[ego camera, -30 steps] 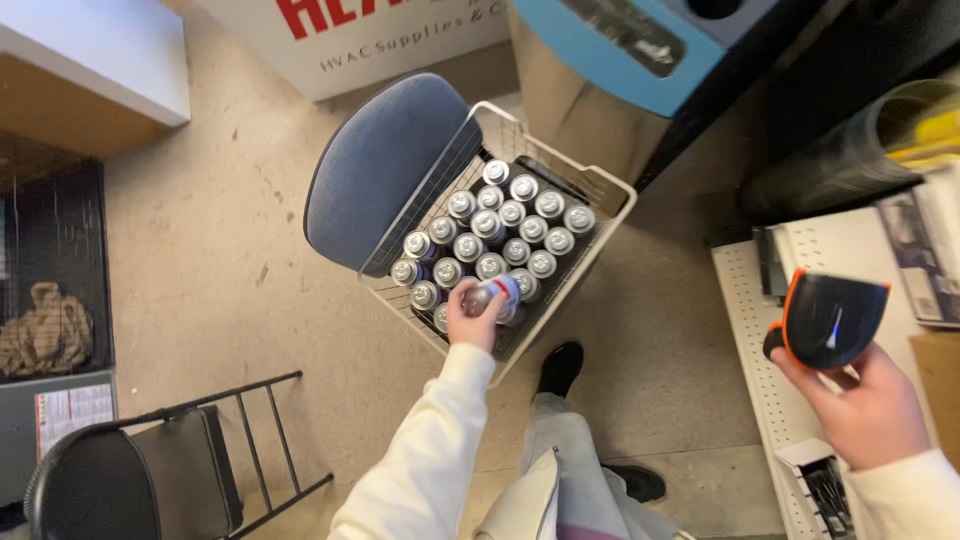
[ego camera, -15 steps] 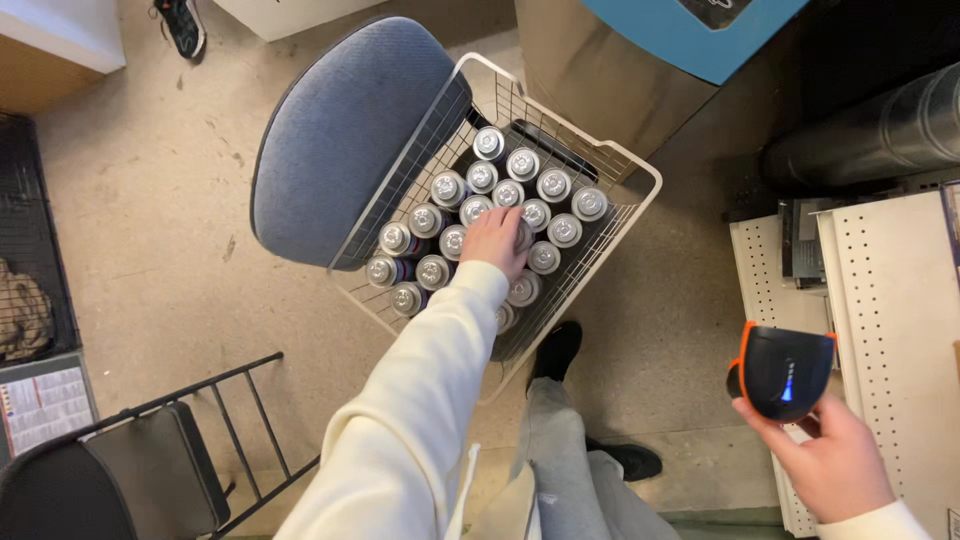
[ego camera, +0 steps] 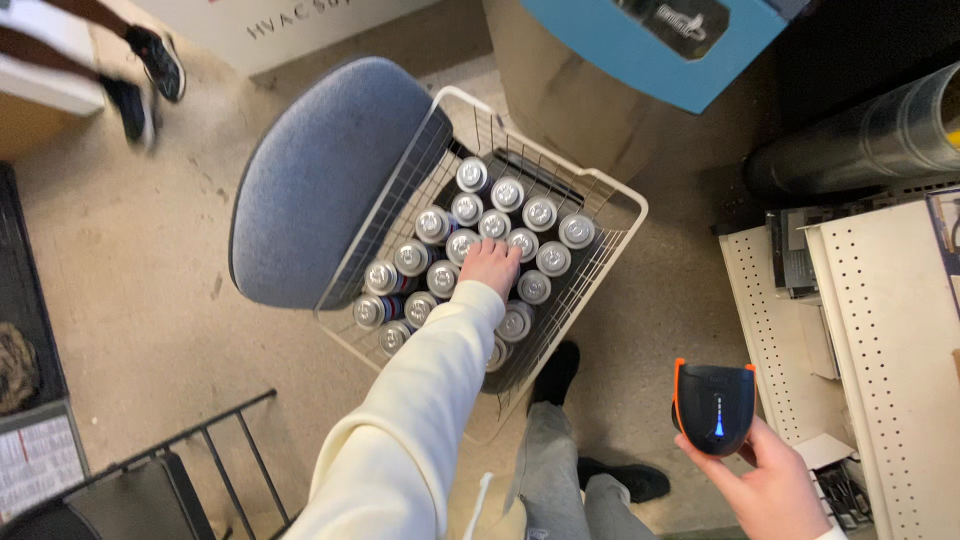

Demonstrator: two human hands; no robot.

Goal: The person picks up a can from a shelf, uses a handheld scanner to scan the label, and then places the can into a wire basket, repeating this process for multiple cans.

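Two hands were mine in this look down. My left hand (ego camera: 489, 267) reached out in a long cream sleeve (ego camera: 410, 430) and rested on top of the cans (ego camera: 495, 225), with its fingers curled down among them, so I could not tell if it had really gripped one. My right hand (ego camera: 775, 490) was low and off to the side, well apart from the basket, and it was wrapped around a small black scanner (ego camera: 714, 407) with orange edges and a little blue light on its face. Many cans with shiny silver tops stood upright, packed close in rows. They all sat inside a white wire basket (ego camera: 610, 200), which rested on the seat of a chair. Its blue padded back (ego camera: 320, 180) touched the basket's left side. Below the basket I could see my grey trouser legs and my dark shoes (ego camera: 556, 372) on the tan floor (ego camera: 150, 300). Beyond the basket stood a big cardboard box (ego camera: 560, 90) with a blue top. On my right were pale shelves (ego camera: 880, 330) full of tiny holes, and a dark pipe (ego camera: 860, 140) lay above them. Far up in the left corner were another person's dark shoes (ego camera: 150, 65).
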